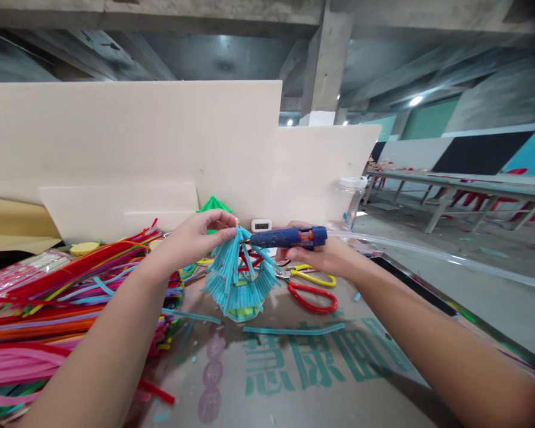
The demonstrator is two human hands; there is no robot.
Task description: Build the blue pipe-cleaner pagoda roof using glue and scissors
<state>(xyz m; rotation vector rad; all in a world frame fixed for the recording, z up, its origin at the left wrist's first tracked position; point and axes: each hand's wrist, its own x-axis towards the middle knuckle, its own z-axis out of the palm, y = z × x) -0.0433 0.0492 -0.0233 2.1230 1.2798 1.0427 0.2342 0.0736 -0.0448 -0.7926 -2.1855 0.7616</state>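
Note:
My left hand (209, 233) pinches the top of a light-blue pavilion-like model (238, 282) made of pipe-cleaner strips, its tiered skirts flaring out above a yellow-green base. A dark blue glue gun (285, 238) is gripped in my right hand (312, 255), its nozzle touching or very near the model's upper strips. Behind the gun, part of my right hand's fingers is hidden. Just right of the model lie scissors (314, 291) with one red and one yellow handle. In front of it rests a loose light-blue strip (294, 329).
Piles of coloured pipe cleaners (49, 321) cover the left side. Behind stand a green model (214, 205), a small white digital display (261, 224), a clear lidded jar (346, 202) and tall cream boards (138, 137). A long table (455, 181) stands farther right.

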